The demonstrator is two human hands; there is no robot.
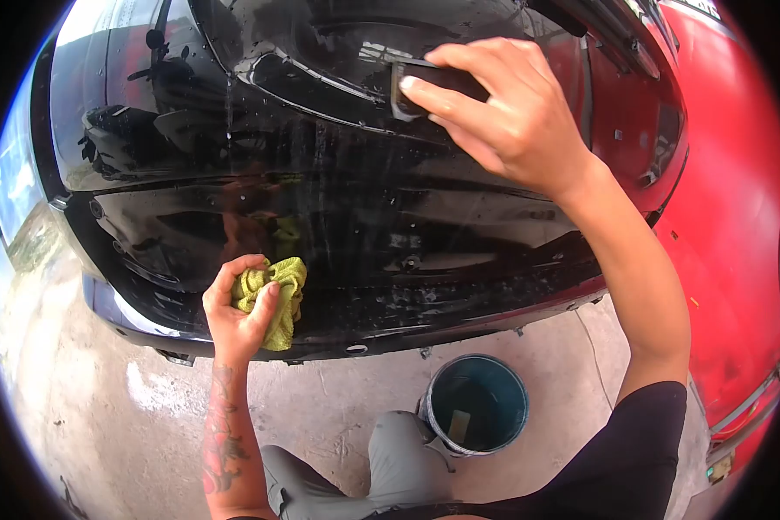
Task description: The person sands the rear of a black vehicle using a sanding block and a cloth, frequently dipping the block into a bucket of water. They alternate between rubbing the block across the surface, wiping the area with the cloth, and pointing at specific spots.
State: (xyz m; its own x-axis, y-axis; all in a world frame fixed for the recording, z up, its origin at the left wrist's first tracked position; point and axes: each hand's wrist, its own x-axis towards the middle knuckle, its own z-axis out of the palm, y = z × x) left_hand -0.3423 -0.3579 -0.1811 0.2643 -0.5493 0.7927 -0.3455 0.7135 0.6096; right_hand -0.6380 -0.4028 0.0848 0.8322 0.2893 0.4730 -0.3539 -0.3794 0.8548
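Observation:
My left hand (238,303) is closed around a crumpled yellow-green cloth (283,303), near the lower edge of a glossy black car bumper (338,234). Higher up and to the right, my right hand (516,117) pinches a small dark rectangular block (401,100) between thumb and fingers. The block is against the black panel, just beside a curved raised edge; its underside is hidden. Water drops and whitish streaks mark the glossy surface, which also shows reflections of the person.
A bucket (426,407) of dark liquid stands on the concrete floor (338,390) below the bumper, with a small pale rectangular piece (459,425) inside. A red car body (728,191) stands close on the right. A thin cord (591,347) runs across the floor.

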